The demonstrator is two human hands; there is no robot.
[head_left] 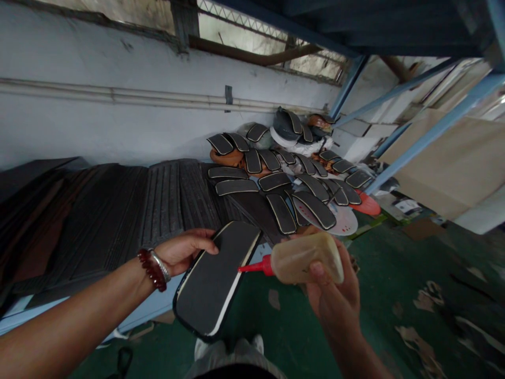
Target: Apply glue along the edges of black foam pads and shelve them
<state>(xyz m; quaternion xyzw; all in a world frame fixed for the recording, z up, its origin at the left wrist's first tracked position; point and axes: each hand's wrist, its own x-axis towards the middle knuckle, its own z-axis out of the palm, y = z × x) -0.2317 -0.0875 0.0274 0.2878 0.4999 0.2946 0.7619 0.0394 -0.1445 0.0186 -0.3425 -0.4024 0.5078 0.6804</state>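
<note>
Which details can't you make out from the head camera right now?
In the head view:
The underside of the black sole in the left hand is hidden by the sole itself.
The contents of the squeeze bottle in the right hand cannot be told through its cloudy plastic.
The lower layers of the pile of black soles are hidden by those on top.
The shoes are cut off by the bottom edge.

Left wrist (136, 276): dark red bead bracelet (152, 269) beside a silver-coloured metal bangle (161, 266)
Below the left hand (183, 251) and right hand (335, 300): pale grey trousers (232, 358) and white shoes (202, 348)
</note>
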